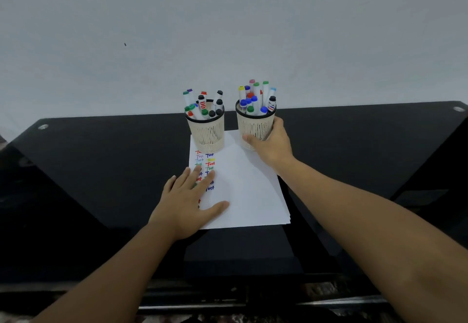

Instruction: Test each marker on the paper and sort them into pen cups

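Table (101, 160): black, glossy, set against a pale wall (228, 31).

Paper (248, 191): white sheets lying flat on the table, near edge slightly fanned. Two columns of the word "Test" in several colours run down the left part; the lower rows are partly hidden by fingers.

Left cup (206, 134): cream mesh with a dark rim, standing upright on the far left corner of the paper, full of capped markers (202, 105).

Right cup (254, 126): same kind, upright at the far right edge of the paper; whether its base sits wholly on the sheet is hard to tell. Also full of capped markers.

Left hand (188, 201): flat, fingers straight and spread, pressing the paper; holds nothing.

Right hand (272, 143): fingers and thumb curled round the right cup's lower wall, gripping it.
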Action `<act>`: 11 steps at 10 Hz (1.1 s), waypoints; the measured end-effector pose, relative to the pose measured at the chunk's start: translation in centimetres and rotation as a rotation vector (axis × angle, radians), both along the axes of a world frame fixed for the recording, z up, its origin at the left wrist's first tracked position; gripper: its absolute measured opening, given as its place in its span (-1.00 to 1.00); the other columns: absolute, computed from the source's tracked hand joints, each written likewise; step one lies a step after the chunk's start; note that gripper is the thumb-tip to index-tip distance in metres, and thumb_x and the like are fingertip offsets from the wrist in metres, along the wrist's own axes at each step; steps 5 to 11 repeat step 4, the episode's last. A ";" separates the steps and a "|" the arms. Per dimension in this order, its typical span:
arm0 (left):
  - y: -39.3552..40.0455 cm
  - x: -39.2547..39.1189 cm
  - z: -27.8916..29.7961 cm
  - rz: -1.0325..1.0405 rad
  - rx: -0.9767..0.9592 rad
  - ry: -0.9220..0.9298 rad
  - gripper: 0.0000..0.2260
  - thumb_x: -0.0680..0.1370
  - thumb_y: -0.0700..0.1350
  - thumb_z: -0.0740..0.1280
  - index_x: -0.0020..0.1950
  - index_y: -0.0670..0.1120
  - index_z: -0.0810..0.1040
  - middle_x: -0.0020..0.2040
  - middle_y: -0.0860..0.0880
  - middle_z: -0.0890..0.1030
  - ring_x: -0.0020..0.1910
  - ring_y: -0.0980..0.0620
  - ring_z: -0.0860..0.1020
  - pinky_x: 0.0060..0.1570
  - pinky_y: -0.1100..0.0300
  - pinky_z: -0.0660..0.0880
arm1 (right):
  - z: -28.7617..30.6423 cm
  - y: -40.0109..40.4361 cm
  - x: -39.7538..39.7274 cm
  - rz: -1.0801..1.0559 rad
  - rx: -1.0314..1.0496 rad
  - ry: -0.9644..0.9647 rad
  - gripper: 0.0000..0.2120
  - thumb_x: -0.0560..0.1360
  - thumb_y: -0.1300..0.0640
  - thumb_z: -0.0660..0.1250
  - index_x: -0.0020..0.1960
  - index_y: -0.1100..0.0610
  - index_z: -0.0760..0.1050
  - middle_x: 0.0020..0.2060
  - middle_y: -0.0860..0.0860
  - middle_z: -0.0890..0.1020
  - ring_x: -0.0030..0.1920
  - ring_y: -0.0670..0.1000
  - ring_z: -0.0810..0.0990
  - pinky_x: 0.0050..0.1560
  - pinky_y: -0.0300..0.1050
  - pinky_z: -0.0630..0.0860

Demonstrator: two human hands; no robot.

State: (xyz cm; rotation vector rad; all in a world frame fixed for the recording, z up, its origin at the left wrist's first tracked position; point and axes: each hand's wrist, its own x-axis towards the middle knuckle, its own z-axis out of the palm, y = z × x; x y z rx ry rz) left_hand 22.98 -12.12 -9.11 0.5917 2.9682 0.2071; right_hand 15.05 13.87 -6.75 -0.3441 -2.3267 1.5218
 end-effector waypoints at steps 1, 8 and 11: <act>0.0 -0.1 0.2 -0.002 0.008 0.001 -0.21 0.45 0.59 -0.16 0.62 0.32 -0.16 0.65 0.13 -0.21 0.63 0.07 -0.24 0.58 -0.04 -0.28 | -0.4 -0.3 -0.6 -0.005 0.006 -0.010 -0.19 0.39 0.00 0.63 0.47 0.07 0.26 0.34 0.01 0.49 0.36 0.03 0.48 0.31 0.08 0.56; -0.2 0.0 0.2 -0.005 0.016 -0.003 -0.20 0.45 0.60 -0.17 0.62 0.31 -0.16 0.65 0.13 -0.21 0.63 0.06 -0.25 0.57 -0.04 -0.30 | -0.8 -0.9 -0.2 0.008 -0.006 -0.021 -0.15 0.41 0.04 0.62 0.54 0.07 0.21 0.41 0.02 0.45 0.42 0.04 0.44 0.37 0.13 0.53; -0.2 0.0 0.2 -0.005 0.016 -0.003 -0.20 0.45 0.60 -0.17 0.62 0.31 -0.16 0.65 0.13 -0.21 0.63 0.06 -0.25 0.57 -0.04 -0.30 | -0.8 -0.9 -0.2 0.008 -0.006 -0.021 -0.15 0.41 0.04 0.62 0.54 0.07 0.21 0.41 0.02 0.45 0.42 0.04 0.44 0.37 0.13 0.53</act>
